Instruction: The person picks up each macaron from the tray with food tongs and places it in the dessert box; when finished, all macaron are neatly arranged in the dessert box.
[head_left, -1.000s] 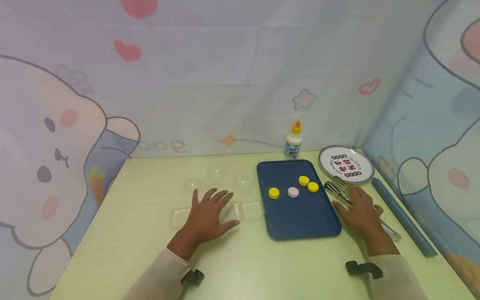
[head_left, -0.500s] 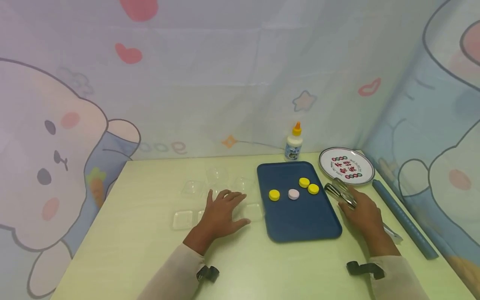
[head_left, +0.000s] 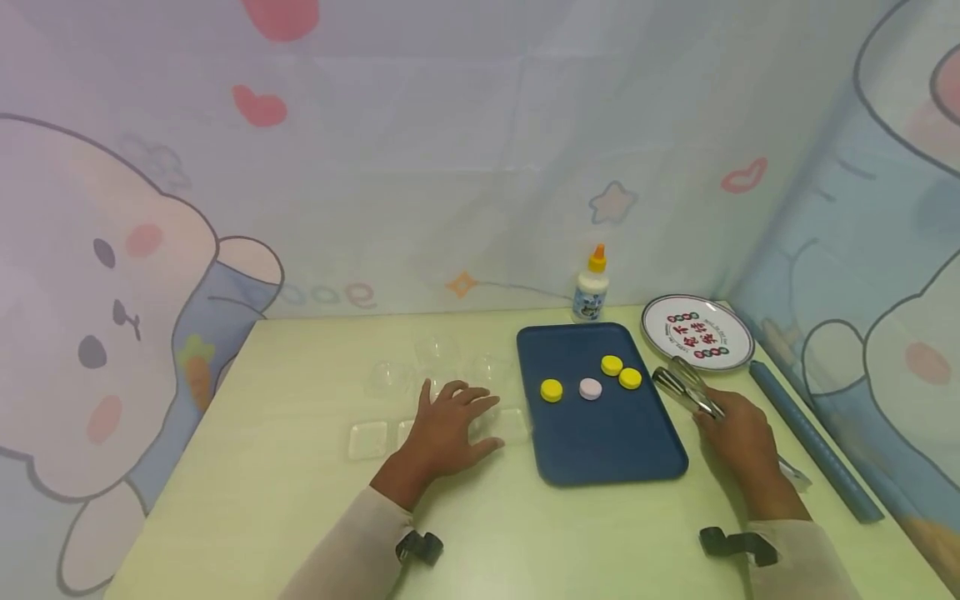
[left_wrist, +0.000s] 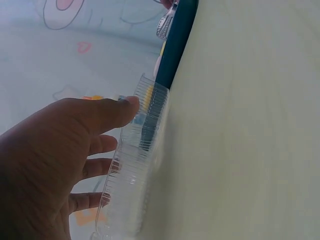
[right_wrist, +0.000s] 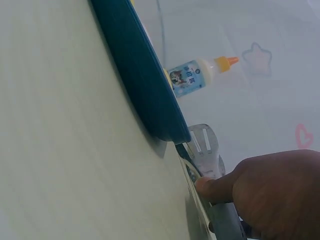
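on the table (head_left: 247, 483), metal tongs (head_left: 688, 397) are gripped by the right hand (head_left: 738, 433) close to the table's right edge. their slotted ends are pointed toward the far edge, and their other end is seen past the wrist, toward the near right corner. in the right wrist view the thumb is laid along the metal, beside the near right corner of the tray.

the left hand (head_left: 442, 429) is held with fingers spread and loosely bent over a row of clear shallow trays (head_left: 368, 440), whose right end is set next to the blue tray's left edge. in the left wrist view the thumb is seen in front of a ribbed clear wall; whether it is touched cannot fairly be told through the see-through plastic. beyond the row, clear domes (head_left: 388, 379) are placed nearer the table's far edge.

on the blue tray (head_left: 607, 442), three yellow discs (head_left: 551, 390) and one pink disc (head_left: 590, 388) are carried: one yellow by the left edge, the pink beside it, two yellow close together near the right edge. a bottle (head_left: 590, 292) with an orange tip is stood at the table's far edge. the far right corner is taken by a printed plate (head_left: 697, 332), and the right edge is lined by a blue-grey roll (head_left: 813, 442).
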